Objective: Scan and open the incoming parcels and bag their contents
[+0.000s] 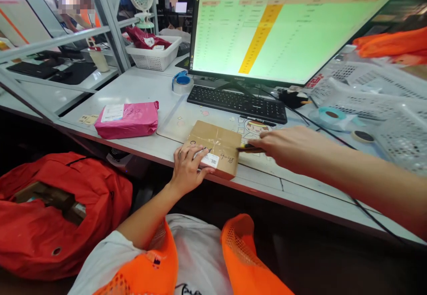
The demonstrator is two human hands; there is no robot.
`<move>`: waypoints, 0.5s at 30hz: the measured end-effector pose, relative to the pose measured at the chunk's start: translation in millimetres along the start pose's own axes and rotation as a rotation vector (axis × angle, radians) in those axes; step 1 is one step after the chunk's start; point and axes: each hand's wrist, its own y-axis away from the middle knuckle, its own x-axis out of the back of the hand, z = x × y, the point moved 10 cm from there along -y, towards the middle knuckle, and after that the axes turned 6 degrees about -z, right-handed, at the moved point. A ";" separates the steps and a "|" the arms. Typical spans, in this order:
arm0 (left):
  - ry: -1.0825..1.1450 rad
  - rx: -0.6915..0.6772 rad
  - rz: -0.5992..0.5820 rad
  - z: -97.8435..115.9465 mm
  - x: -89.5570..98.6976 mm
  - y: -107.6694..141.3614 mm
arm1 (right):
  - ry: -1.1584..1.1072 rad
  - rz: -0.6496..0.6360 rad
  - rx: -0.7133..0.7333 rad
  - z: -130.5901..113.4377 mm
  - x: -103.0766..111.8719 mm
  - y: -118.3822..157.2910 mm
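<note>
While left grip (190, 166), loosely spread, steadies carton (223, 146) near front edge of worktop (133, 88), right grip (283, 146) curls round cutter (248, 149) at carton's right side. I judge work barely begun: tape (216, 142) across top, no cut visible.

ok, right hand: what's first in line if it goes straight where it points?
Likely the cardboard box, right side. The cutter in the right hand seems at its edge; contact unclear.
</note>
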 end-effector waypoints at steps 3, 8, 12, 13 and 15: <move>-0.005 0.024 -0.084 -2.9 8.1 -15.8 | -0.027 -0.097 -0.132 44.4 -54.5 19.7; -0.038 0.005 -0.271 -2.9 2.4 -70.7 | -0.279 0.182 -0.249 79.4 -108.6 15.9; -0.117 -0.033 -0.349 3.3 -17.1 -94.2 | -0.410 0.370 -0.198 74.8 -132.4 -2.0; -0.129 -0.042 -0.349 4.8 -20.7 -95.8 | -0.432 0.414 -0.201 75.1 -131.3 -5.6; -0.144 -0.070 -0.340 8.0 -25.8 -96.8 | -0.499 0.543 -0.193 75.3 -113.9 -10.4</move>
